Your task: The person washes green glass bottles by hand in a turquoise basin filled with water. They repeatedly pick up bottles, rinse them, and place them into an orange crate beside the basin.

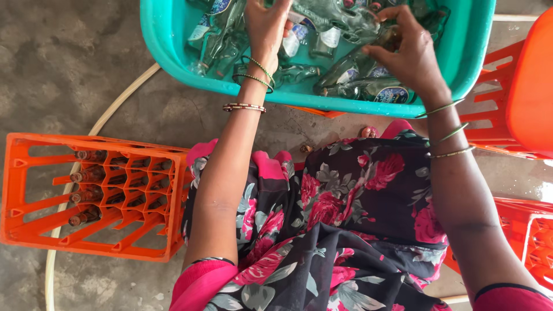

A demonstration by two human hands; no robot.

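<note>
Step in hand, by the look of it: sorting through glass bottles [345, 72] lying in a teal plastic tub [167, 40], both hands down among them. Left hand [266, 26] reaches in w/ fingers curled over a clear bottle near the tub's middle; its fingertips run off the top edge, so can't tell if that grip is clamped or just resting. Right hand [406, 55] sits over a darker greenish bottle [387, 39], thumb and fingers closed round its neck end — grip looks clamped on it, though the bottle lies level among the rest. Judging from this, the next move calls for a firm hold on wet, slick glass and a clean lift past the other bottles, which lie crossed and touching just below both grips. Labels: white-and-blue paper labels on several bottles, one oval blue-rimmed label just below the right grip near the tub's near wall, others pale and rectangular between the two grips. Well left of and below the left grip, an orange plastic crate [34, 196] lies on its side on the concrete floor [69, 69], brown bottles [86, 173] in its cells. More orange crates [518, 115] sit just right of the right grip.
</note>
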